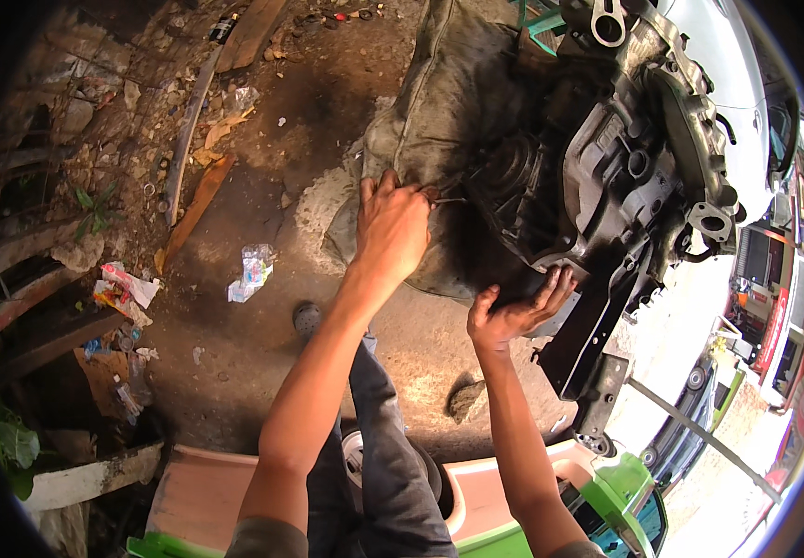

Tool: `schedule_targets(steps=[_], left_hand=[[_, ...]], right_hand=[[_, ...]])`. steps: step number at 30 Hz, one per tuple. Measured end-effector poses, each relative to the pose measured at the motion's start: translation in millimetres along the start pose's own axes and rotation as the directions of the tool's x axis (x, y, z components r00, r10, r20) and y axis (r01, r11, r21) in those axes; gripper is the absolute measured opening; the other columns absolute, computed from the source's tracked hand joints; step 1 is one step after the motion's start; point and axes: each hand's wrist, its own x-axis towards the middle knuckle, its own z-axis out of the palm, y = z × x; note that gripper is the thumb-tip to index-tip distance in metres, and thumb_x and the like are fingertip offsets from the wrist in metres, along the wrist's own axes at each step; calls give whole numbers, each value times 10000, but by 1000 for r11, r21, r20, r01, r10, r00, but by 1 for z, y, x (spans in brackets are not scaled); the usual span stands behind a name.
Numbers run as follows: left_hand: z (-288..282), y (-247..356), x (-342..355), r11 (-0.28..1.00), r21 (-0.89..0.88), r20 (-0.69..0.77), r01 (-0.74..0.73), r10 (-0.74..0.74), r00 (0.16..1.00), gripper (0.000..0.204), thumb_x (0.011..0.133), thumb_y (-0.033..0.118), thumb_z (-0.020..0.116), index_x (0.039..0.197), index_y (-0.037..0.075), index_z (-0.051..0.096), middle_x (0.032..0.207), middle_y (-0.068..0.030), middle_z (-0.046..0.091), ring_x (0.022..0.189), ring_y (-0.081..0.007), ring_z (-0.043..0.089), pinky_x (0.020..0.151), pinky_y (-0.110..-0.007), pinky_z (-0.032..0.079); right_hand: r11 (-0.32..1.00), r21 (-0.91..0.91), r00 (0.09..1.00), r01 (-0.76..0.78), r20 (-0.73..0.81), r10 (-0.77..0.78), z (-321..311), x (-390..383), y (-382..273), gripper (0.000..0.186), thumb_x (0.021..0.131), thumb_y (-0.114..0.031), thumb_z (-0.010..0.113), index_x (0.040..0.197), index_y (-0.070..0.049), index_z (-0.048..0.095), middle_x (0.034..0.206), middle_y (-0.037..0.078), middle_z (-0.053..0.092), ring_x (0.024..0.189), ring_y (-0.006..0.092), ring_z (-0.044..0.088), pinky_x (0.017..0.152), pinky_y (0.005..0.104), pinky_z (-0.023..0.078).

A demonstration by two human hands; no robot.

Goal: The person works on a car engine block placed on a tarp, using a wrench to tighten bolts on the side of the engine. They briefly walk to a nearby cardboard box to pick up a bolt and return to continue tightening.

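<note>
A large, grimy engine takes up the right of the view, with dark pulleys and grey metal castings. My left hand is closed beside its left side, gripping a tool with a thin metal shaft that points at the engine. The tool's handle is hidden in my fist, so its exact kind does not show. My right hand lies against the engine's near edge, fingers stretched out and touching a light metal part, thumb apart. A black metal bracket juts out beside this hand.
Under the engine's left side lies a dirty grey cover. A crumpled clear plastic wrapper and wooden planks lie on the dirt floor to the left. Behind my legs is a pink and green panel. Parked cars stand far right.
</note>
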Motion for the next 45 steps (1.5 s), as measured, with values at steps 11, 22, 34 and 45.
schedule_targets(steps=[11, 22, 34, 45], left_hand=[[48, -27, 18, 925, -362, -134, -116, 72, 988, 402, 716, -48, 594, 1055, 117, 732, 1016, -79, 644, 1091, -275, 530, 928, -420, 356], [77, -38, 8, 904, -331, -417, -272, 118, 901, 316, 663, 10, 623, 944, 99, 738, 1042, -63, 626, 1049, -298, 522, 900, -461, 350], [67, -35, 8, 930, -168, -437, -326, 226, 871, 258, 658, 66, 639, 900, 79, 728, 1079, -91, 634, 1039, -307, 556, 996, -528, 359], [58, -34, 8, 906, -239, -392, -348, 238, 889, 298, 698, 46, 637, 985, 57, 713, 1057, -122, 608, 1024, -330, 550, 978, -466, 425]], right_hand=[[1000, -5, 1000, -1, 8, 1, 0, -1, 0, 783, 833, -311, 549, 1461, 50, 251, 1479, 285, 299, 1397, 482, 218, 1156, 585, 150], [1000, 4, 1000, 16, 5, -16, 0, 1, 0, 781, 832, -299, 548, 1457, 58, 245, 1475, 293, 289, 1390, 480, 231, 1156, 588, 147], [1000, -10, 1000, 4, -17, -5, 1, -1, 1, 756, 835, -313, 535, 1449, 41, 273, 1470, 274, 317, 1396, 465, 237, 1145, 581, 186], [1000, -9, 1000, 6, 5, -6, 1, -1, 1, 778, 847, -323, 537, 1456, 61, 245, 1474, 293, 294, 1390, 481, 229, 1155, 588, 152]])
